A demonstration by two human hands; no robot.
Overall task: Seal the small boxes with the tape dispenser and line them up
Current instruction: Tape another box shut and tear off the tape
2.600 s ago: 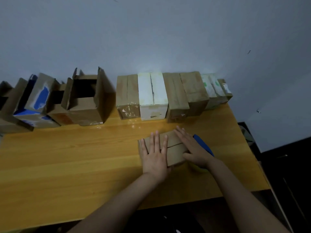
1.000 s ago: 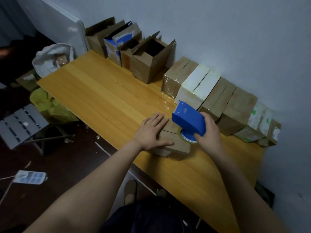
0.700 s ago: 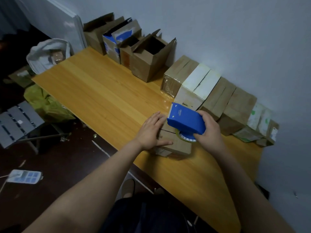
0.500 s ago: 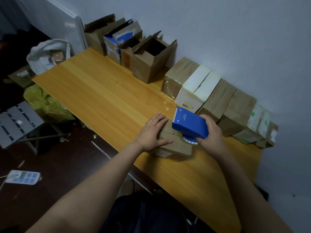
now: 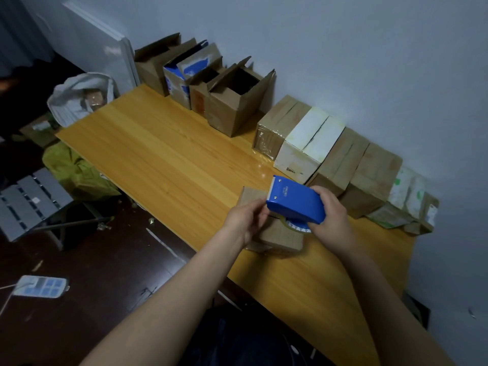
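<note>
A small brown box (image 5: 281,236) lies on the wooden table (image 5: 169,159) near its front edge. Just above it my right hand (image 5: 331,216) grips a blue tape dispenser (image 5: 297,204) from the back, and the clear tape roll (image 5: 297,226) shows beneath it. My left hand (image 5: 247,220) is off the box. Its fingers are curled and pinch at the dispenser's toothed front end, where the tape comes out. The tape strip itself is too clear to make out.
Several closed boxes (image 5: 311,146) stand in a row against the wall at the right. Several open boxes (image 5: 232,101) stand at the back left beside a white board (image 5: 105,46). On the floor to the left are a bag (image 5: 79,93), a folding stool (image 5: 29,199) and a power strip (image 5: 39,286).
My left hand has lifted off the box top and come to the dispenser's front end. The right hand has tilted the dispenser up slightly over the box.
</note>
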